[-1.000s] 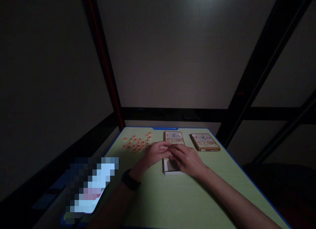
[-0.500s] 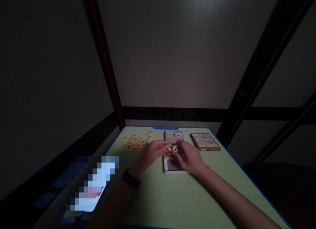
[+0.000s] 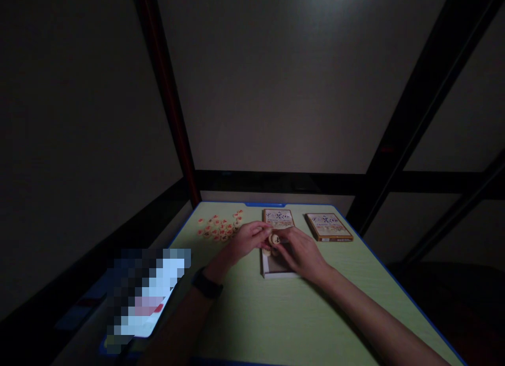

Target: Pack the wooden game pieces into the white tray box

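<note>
Over an open box tray [image 3: 272,274], both hands meet around a small stack of round Chinese chess pieces [image 3: 275,240] with dark characters. My left hand [image 3: 248,241] is closed on the stack from the left, its fingertips partly hidden. From the right, my right hand [image 3: 303,252] pinches the same pieces between thumb and fingers. Below them, a few more pieces [image 3: 267,252] sit in the tray's left part; my right hand covers some of the tray. Left of my left hand, many loose red-marked pieces [image 3: 215,229] lie spread on the table.
Behind the tray lies a printed game box cover [image 3: 278,216]. A similar closed game box [image 3: 329,226] rests at the table's right. On the left edge is a lit, pixelated screen [image 3: 158,297]. The green table [image 3: 252,324] has a blue rim, with a wall beyond.
The held pieces have come together: two faces showed side by side before, and now they overlap as a stack. Both hands stay in nearly the same place.
</note>
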Demonstrator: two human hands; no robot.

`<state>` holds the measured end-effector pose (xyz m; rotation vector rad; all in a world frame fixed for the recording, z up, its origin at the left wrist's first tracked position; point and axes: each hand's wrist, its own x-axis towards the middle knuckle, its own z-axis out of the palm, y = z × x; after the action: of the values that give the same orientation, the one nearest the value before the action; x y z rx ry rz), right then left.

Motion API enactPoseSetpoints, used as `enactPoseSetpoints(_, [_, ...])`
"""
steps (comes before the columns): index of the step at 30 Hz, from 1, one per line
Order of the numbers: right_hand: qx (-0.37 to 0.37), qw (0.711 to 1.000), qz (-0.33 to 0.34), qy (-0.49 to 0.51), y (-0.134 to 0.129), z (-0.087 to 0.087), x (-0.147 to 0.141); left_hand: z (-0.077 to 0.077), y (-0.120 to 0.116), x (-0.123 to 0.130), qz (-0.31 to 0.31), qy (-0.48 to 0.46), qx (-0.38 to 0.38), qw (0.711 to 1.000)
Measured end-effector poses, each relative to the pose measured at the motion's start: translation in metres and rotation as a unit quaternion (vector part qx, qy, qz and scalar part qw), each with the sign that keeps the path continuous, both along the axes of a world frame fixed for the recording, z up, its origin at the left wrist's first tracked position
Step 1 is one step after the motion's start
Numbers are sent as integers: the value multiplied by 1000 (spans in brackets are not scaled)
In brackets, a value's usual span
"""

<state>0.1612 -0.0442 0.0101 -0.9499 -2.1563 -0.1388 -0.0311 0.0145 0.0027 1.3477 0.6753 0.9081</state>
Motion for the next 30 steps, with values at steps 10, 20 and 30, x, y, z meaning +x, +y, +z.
enactPoseSetpoints(10, [-200, 968, -32, -147, -14, -1, -14, -10, 8, -8, 199, 291, 283, 892])
enactPoseSetpoints(20, [-170, 948, -117, -243, -16, -6, -27, -22, 0, 1, 138, 354, 360, 852])
enactPoseSetpoints(30, [-235, 950, -118, -168, -11, 18, -8, -24, 2, 1, 128, 406, 372, 825])
